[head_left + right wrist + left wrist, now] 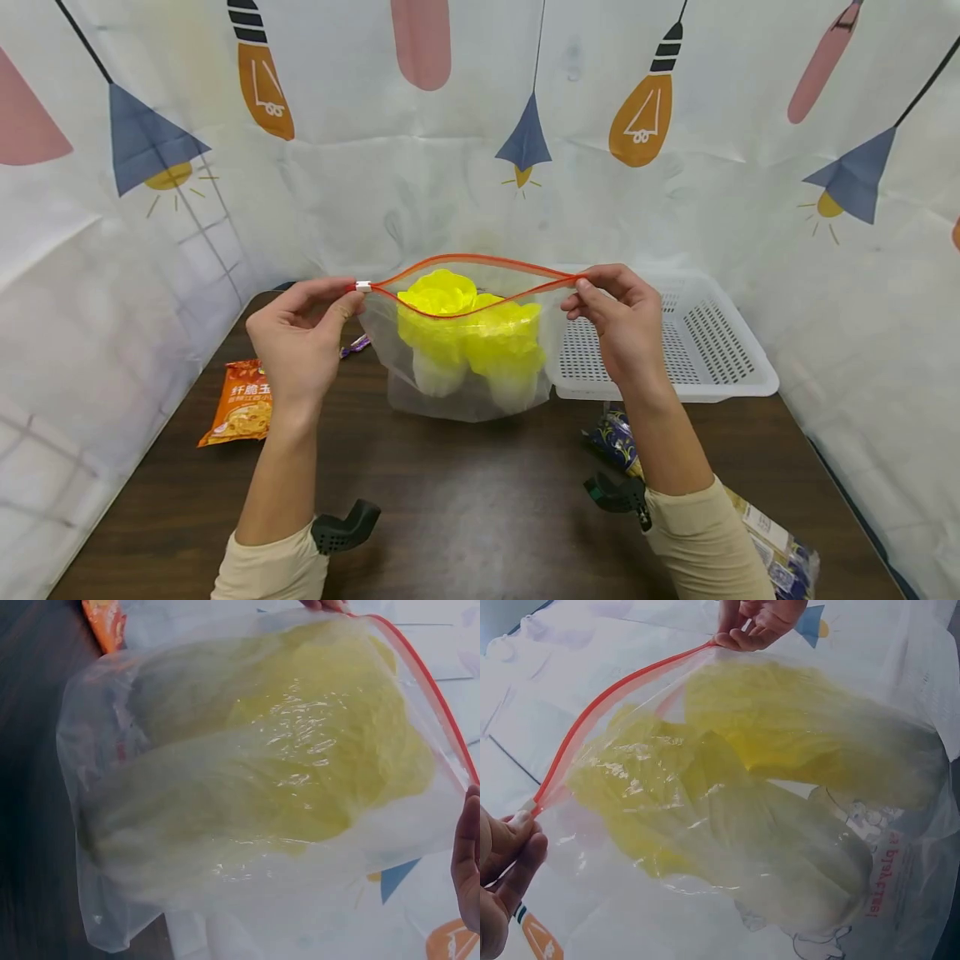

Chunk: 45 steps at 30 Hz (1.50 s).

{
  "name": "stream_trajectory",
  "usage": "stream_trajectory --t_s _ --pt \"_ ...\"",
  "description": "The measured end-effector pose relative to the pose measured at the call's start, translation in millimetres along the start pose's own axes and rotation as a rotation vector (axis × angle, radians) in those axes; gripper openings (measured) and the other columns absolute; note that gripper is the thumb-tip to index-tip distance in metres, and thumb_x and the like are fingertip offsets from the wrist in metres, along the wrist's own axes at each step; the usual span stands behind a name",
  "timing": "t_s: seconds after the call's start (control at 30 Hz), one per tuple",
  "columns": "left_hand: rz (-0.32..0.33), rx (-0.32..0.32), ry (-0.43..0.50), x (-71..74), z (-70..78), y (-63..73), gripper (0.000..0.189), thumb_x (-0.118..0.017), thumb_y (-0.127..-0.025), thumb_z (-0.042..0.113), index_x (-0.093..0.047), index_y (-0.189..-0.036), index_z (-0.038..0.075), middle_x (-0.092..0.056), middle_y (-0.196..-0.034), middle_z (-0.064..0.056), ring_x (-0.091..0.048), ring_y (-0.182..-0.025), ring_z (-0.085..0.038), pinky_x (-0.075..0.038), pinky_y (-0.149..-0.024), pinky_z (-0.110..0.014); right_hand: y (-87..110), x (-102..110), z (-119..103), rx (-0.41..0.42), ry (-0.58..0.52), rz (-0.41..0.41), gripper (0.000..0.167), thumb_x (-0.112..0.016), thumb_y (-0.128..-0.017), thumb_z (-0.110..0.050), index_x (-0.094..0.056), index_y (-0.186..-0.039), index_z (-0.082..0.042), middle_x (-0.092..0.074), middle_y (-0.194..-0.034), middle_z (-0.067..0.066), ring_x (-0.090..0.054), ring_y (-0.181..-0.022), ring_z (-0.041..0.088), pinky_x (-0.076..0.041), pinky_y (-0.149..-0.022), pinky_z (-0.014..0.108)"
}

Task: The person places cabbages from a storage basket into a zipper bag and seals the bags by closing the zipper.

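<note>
A clear zip bag (397, 392) with a red zip edge stands upright between the hands, its mouth spread into a wide slit. Inside are two napa cabbages (435, 321), yellow and leafy at the top and white at the base, seen side by side through the film. My left hand (300, 333) pinches the left end of the zip at the white slider (363, 287). At the opposite end, my right hand (618, 321) pinches the red edge between thumb and fingers. Both wrist views show the cabbages through the shiny plastic.
Behind the right hand sits a white perforated basket (667, 392). An orange snack packet (240, 404) lies left on the dark table (465, 492), near a small purple wrapper (356, 347). Blue-and-gold packaging (780, 550) lies under the right forearm. A lamp-print sheet (450, 183) encloses the table.
</note>
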<state>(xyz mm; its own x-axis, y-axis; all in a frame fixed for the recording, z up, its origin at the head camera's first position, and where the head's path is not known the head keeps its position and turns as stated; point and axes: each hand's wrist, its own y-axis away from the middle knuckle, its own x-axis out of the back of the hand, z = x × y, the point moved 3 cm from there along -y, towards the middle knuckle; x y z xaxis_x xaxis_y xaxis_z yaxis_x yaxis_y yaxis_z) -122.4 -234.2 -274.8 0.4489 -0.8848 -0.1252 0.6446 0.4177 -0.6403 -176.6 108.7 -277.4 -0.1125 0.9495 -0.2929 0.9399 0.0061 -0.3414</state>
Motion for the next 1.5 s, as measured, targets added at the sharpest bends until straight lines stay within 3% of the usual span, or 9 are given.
stream_trajectory --t_s 0.23,0.5,0.87,1.07,1.23,1.4,1.5 --pt "0.022 0.019 0.034 0.4 0.0 2.8 0.015 -0.083 -0.081 -0.007 -0.078 -0.095 -0.010 -0.078 -0.084 -0.003 -0.072 -0.067 -0.015 -0.061 -0.070 -0.021 -1.4 -3 -1 0.017 -0.011 0.004 0.007 -0.065 -0.099 0.000 -0.069 -0.105 -0.001 -0.067 -0.096 0.010 -0.071 -0.071 0.017 -0.062 -0.071 0.026" --pt "0.112 -0.040 0.143 1.3 9.8 0.6 0.015 -0.083 -0.079 -0.012 -0.075 -0.091 -0.017 -0.077 -0.080 -0.008 -0.069 -0.061 -0.017 -0.060 -0.068 -0.024 -2.3 -6 -4 0.047 -0.054 0.022 0.006 -0.066 -0.099 0.000 -0.069 -0.103 -0.002 -0.066 -0.093 0.012 -0.071 -0.071 0.018 -0.062 -0.070 0.027" --pt "0.179 -0.036 0.210 5.9 9.2 2.2 0.017 -0.082 -0.079 -0.014 -0.072 -0.090 -0.022 -0.076 -0.079 -0.010 -0.065 -0.058 -0.020 -0.060 -0.065 -0.026 -2.3 -8 -3 0.057 -0.072 0.054 0.005 -0.066 -0.099 0.001 -0.069 -0.101 -0.002 -0.066 -0.089 0.010 -0.070 -0.069 0.018 -0.061 -0.069 0.026" --pt "0.176 -0.047 0.156 8.8 6.9 2.2 0.016 -0.082 -0.080 -0.012 -0.074 -0.090 -0.020 -0.076 -0.080 -0.009 -0.067 -0.059 -0.019 -0.060 -0.065 -0.025 -1.5 -8 3 0.052 -0.067 0.063 0.006 -0.065 -0.099 0.001 -0.069 -0.101 -0.004 -0.067 -0.089 0.009 -0.072 -0.074 0.018 -0.062 -0.073 0.027" --pt "0.129 -0.025 0.112 7.4 1.3 3.5 0.014 -0.082 -0.081 -0.010 -0.076 -0.092 -0.015 -0.077 -0.082 -0.008 -0.068 -0.060 -0.017 -0.060 -0.065 -0.024 -0.5 -6 9 0.025 -0.030 0.083 0.008 -0.064 -0.099 0.004 -0.069 -0.101 -0.003 -0.068 -0.090 0.008 -0.073 -0.075 0.018 -0.063 -0.075 0.029" --pt "0.069 0.003 0.087 -0.8 -6.0 8.8 0.012 -0.081 -0.083 -0.009 -0.078 -0.094 -0.012 -0.078 -0.083 -0.008 -0.072 -0.063 -0.017 -0.062 -0.067 -0.025 0.8 -7 11 0.010 0.012 0.102 0.015 -0.067 -0.096 0.006 -0.066 -0.111 0.002 -0.067 -0.103 0.011 -0.074 -0.079 0.019 -0.064 -0.081 0.032" --pt "0.053 0.005 0.073 -5.4 -7.7 10.2 0.012 -0.082 -0.083 -0.007 -0.078 -0.095 -0.010 -0.077 -0.084 -0.009 -0.073 -0.065 -0.017 -0.062 -0.069 -0.026 3.0 -11 8 0.064 0.031 0.103 0.023 -0.068 -0.095 0.008 -0.063 -0.117 0.004 -0.064 -0.110 0.014 -0.072 -0.081 0.022 -0.064 -0.083 0.033"
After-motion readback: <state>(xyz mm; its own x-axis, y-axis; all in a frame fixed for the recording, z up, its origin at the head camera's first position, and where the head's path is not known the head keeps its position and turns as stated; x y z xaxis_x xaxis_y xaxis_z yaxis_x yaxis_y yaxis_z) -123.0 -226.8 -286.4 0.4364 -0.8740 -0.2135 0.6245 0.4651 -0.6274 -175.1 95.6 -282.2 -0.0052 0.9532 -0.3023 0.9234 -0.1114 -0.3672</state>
